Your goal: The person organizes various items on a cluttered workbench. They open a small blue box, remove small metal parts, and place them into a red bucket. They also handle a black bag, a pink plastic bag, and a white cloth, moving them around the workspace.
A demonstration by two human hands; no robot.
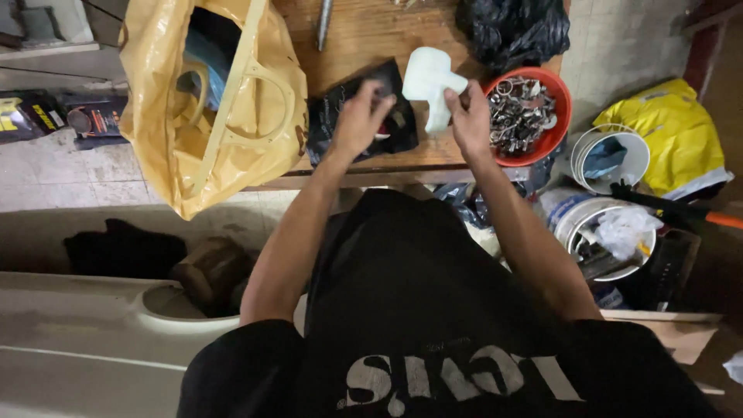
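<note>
The right hand [470,116] is closed in a grip on the lower stem of a white plastic piece [430,80], which is held upright just above the tabletop [364,35]. The left hand [357,118] is laid with curled fingers on a black pouch [334,116]; whether the pouch is pinched or only touched cannot be told. The pouch is found just left of the white plastic piece, flat on the tabletop. A red bowl [559,116] filled with metal rings is seen directly right of the white piece, touching the right hand's far side. A black plastic bag [512,27] is placed behind the piece, and a metal rod [323,22] behind and to its left. A large yellow bag [232,116] is stood well to its left. White buckets [639,159] are set on the floor to its right, beyond the bowl.
</note>
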